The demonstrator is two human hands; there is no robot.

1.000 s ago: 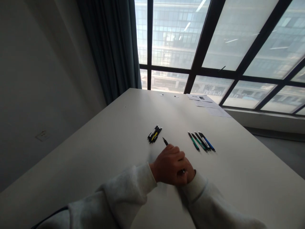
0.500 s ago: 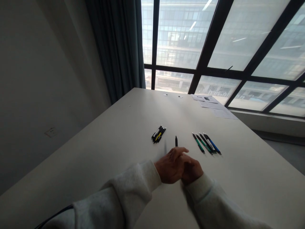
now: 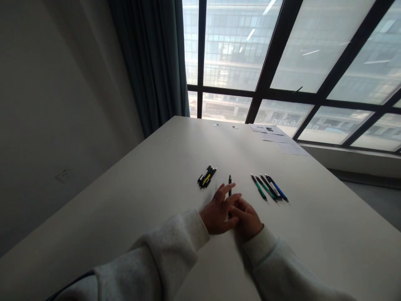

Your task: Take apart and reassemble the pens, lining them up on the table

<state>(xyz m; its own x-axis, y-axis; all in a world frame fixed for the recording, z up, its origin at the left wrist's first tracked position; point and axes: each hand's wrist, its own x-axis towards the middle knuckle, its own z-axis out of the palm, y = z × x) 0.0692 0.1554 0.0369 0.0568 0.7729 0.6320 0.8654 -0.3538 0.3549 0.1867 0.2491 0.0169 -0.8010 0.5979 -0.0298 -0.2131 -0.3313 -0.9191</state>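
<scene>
A black pen (image 3: pixel 230 191) points away from me between my two hands, its lower part partly covered by fingers. My right hand (image 3: pixel 248 219) is closed round the pen's lower end. Over the pen, my left hand (image 3: pixel 217 211) has its fingers spread, close against the right fingers. Beyond the left hand lies a small pile of black pens (image 3: pixel 207 177), one with a yellow part. On the right, a row of green, black and blue pens (image 3: pixel 270 188) lies slanted on the white table (image 3: pixel 150 196).
Paper sheets (image 3: pixel 275 136) lie at the table's far right corner, near the window. Two small round fittings are set in the far edge. A dark curtain (image 3: pixel 153 62) and a wall stand on the left.
My left hand has lifted slightly and spread its fingers, and more of the black pen shows. My right hand's fingers have come into view around it. The view has shifted slightly.
</scene>
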